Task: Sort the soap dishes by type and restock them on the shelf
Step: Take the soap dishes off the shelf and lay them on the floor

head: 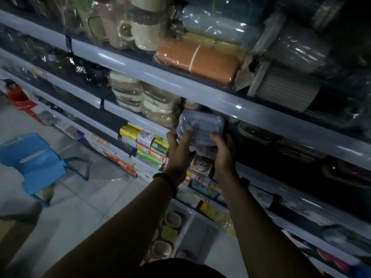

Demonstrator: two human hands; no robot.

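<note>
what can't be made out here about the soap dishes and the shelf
Head view: the count of grey plastic soap dishes in the wrapped stack; left hand and right hand cover its lower part.
Head view: goods in the dark shelf bay right of it; too dim.
Head view: red-and-yellow shelf labels; too small, blurred.

Dim store light, glare streaks on shelf edges (210, 93), dark vignetted right side, soft blur

Red up-arrows mark the stacked boxes (155, 155) (their lettering too blurred to read).
</note>
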